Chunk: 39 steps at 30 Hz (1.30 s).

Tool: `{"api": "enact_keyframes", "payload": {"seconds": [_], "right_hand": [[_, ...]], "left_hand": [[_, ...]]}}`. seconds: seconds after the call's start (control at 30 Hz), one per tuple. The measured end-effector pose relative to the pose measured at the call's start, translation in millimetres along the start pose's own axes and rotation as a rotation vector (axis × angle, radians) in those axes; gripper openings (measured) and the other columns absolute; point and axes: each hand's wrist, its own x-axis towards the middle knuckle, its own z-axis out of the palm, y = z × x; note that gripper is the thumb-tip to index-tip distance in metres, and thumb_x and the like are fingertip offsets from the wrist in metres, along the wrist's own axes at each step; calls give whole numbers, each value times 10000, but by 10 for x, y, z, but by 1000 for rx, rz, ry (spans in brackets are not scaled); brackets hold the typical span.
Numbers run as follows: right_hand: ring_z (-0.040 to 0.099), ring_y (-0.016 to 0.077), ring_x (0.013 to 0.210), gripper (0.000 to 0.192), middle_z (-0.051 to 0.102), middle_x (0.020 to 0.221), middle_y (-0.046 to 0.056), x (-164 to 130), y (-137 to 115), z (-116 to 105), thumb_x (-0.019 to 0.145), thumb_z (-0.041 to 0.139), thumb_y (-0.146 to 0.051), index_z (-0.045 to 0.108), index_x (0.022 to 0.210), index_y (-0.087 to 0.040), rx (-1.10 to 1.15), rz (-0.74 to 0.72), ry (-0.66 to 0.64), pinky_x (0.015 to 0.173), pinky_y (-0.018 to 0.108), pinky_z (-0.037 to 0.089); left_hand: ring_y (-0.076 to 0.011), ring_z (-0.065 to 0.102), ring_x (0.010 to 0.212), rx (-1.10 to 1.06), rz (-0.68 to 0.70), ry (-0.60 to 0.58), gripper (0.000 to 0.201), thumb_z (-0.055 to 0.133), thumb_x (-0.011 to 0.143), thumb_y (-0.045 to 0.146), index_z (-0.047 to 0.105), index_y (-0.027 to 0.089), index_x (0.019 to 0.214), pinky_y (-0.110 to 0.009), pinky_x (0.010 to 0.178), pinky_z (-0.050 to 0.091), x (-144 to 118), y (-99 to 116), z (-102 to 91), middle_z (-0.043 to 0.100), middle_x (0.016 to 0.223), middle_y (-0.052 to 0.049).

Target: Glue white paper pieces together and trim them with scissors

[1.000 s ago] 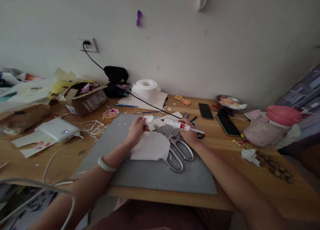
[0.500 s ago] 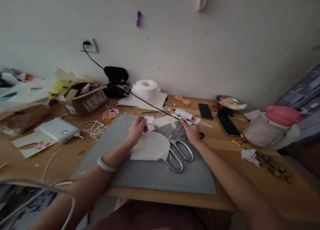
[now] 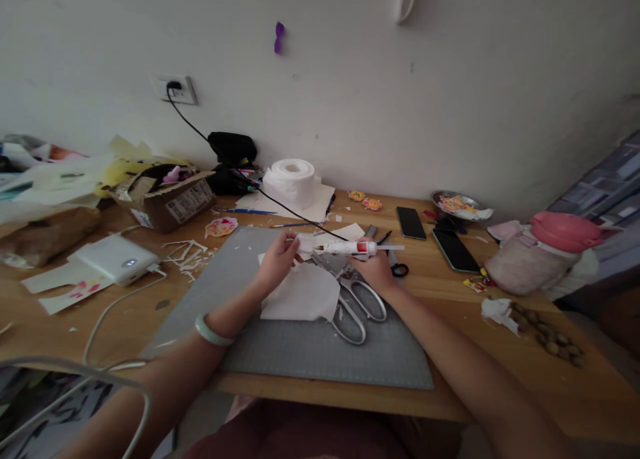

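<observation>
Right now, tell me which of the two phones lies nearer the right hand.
The smaller phone, beside the grey cutting mat; the larger phone lies farther from the right hand.

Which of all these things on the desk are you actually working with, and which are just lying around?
In use:
left hand pinching a small white piece
right hand holding the glue tube
white paper sheet on the grey cutting mat

Lying about:
scissors
tissue roll
two phones
cardboard box
white charger
</observation>
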Motion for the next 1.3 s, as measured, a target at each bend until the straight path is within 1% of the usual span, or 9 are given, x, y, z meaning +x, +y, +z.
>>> {"api": "enact_keyframes", "payload": {"seconds": [0.1, 0.2, 0.27, 0.5, 0.67, 0.77, 0.9, 1.13, 1.3], "right_hand": [[664, 235, 784, 256, 696, 830, 53, 2, 14, 14, 672, 564, -243, 587, 924, -207, -40, 0, 5, 698, 343, 527], [647, 237, 873, 299, 693, 904, 65, 9, 42, 31, 656, 533, -187, 589, 949, -207, -58, -43, 18, 753, 352, 522], [640, 245, 898, 308, 689, 926, 79, 12, 69, 44, 661, 519, -170, 599, 957, -202, -86, -58, 10, 772, 366, 518], [634, 289, 961, 327, 685, 995, 141, -1, 166, 79, 702, 536, -188, 635, 1012, -162, -174, 9, -37, 796, 416, 515], [631, 278, 994, 340, 687, 1020, 137, -4, 186, 83, 709, 545, -184, 645, 1033, -158, -173, 7, -42, 821, 399, 512], [633, 283, 994, 347, 686, 1023, 152, -5, 182, 82, 709, 552, -188, 650, 1039, -140, -190, 32, -50, 818, 389, 513], [634, 279, 991, 346, 687, 1028, 146, -7, 167, 75, 719, 547, -192, 653, 1045, -146, -190, 45, -57, 814, 384, 512], [622, 274, 1015, 345, 685, 1034, 143, 2, 131, 56, 730, 533, -207, 649, 1047, -135, -204, 73, -101, 849, 382, 490], [621, 270, 1020, 328, 687, 1030, 131, 4, 135, 61, 723, 539, -195, 651, 1027, -148, -188, 63, -87, 863, 380, 483]], "left_hand": [[-92, 558, 453, -13, -16, -31, 86, 607, 738, 227, 530, 188, 745, -162, 401, 352, -15, -8, 2, 612, 578, 29], [-104, 567, 463, -7, -16, -56, 106, 625, 730, 257, 547, 187, 746, -172, 409, 358, -16, -25, 0, 621, 573, 20], [-109, 567, 464, 12, -7, -65, 107, 620, 735, 270, 550, 189, 749, -179, 414, 362, -17, -29, -4, 622, 561, 19], [-111, 557, 456, 55, 0, -80, 85, 596, 753, 265, 547, 196, 745, -189, 421, 369, -47, 11, -12, 627, 555, 15], [-109, 553, 454, 45, 6, -75, 106, 608, 749, 283, 548, 196, 743, -193, 426, 368, -49, 19, -10, 632, 564, 8], [-110, 553, 454, 58, 16, -77, 101, 592, 754, 282, 544, 194, 749, -194, 422, 369, -49, 21, -9, 628, 555, 8], [-112, 563, 465, 90, 31, -83, 108, 563, 760, 295, 533, 192, 754, -196, 425, 373, -55, 20, -10, 626, 553, 11], [-140, 627, 560, 179, 27, -120, 208, 523, 768, 400, 521, 197, 810, -210, 458, 399, -54, 10, -23, 663, 636, 4], [-158, 649, 589, 241, 24, -120, 229, 513, 768, 417, 531, 197, 830, -223, 471, 409, -54, -7, -25, 670, 651, -6]]}}
